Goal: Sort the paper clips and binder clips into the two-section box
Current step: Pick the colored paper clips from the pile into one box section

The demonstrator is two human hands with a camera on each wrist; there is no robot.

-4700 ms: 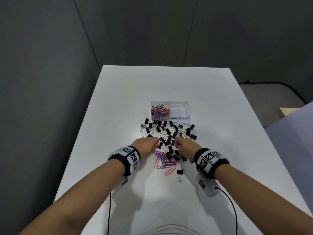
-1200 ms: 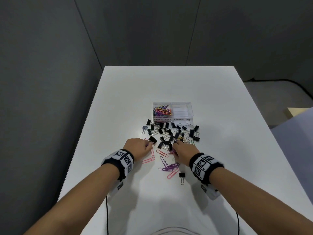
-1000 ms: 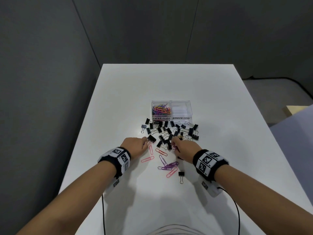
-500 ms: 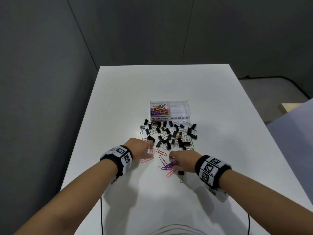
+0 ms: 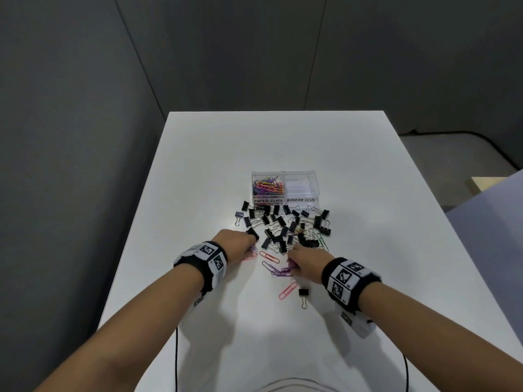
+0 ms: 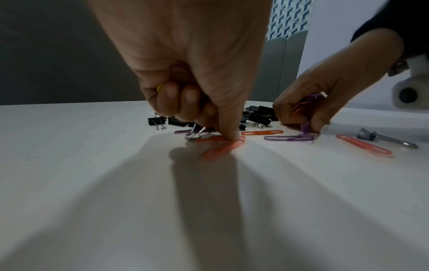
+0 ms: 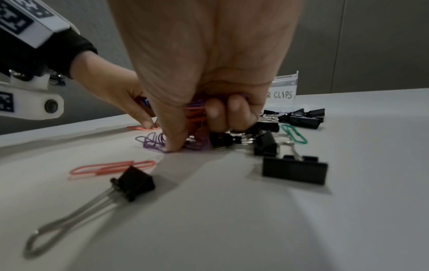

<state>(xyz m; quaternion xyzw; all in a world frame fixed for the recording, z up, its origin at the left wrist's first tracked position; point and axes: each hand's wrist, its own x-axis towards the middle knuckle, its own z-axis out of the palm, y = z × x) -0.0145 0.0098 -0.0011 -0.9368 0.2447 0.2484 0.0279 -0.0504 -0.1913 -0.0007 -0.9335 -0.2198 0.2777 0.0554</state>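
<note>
The clear box [image 5: 284, 188] reads "PAPER CLIPS" and "BINDER CLIPS"; left hand [image 5: 236, 246] and right hand [image 5: 307, 263] both clutch paper clips [image 6: 310, 102].

The bench [image 5: 198, 171] is smooth, matt white. The two-section box [image 5: 300, 176] is clear glossy plastic. Binder clips [image 7: 294, 169] have matt black bodies and shiny wire handles. Paper clips [image 6: 363, 147] wear smooth coloured coating. Wristbands [image 5: 336, 271] look like black knitted cloth.

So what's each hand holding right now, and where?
Right hand: a bunch of paper clips tucked under its curled fingers. Left hand: clips in its curled fingers too, thumb on a pink clip.
</note>
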